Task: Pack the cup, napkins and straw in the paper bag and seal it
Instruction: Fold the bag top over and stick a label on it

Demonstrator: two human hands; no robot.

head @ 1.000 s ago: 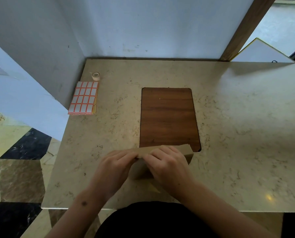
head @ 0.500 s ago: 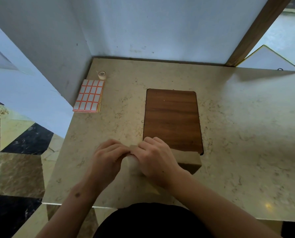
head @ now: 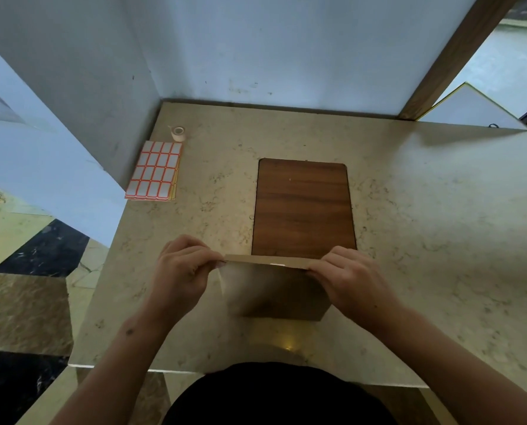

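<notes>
A brown paper bag [head: 274, 289] stands on the marble table near its front edge, its top folded over into a flat strip. My left hand [head: 184, 271] pinches the left end of that fold. My right hand [head: 346, 277] pinches the right end. A small white patch shows on the fold near its middle. The cup, napkins and straw are not visible.
A dark wooden board [head: 303, 210] is set into the marble table [head: 440, 240] just behind the bag. A sheet of red-bordered white stickers [head: 155, 170] and a small tape roll [head: 178, 133] lie at the back left by the wall. The table's left edge drops to a tiled floor.
Both hands were together at the bag's left part; now they have spread apart to the two ends of the folded top. The bag stands squarer to me.
</notes>
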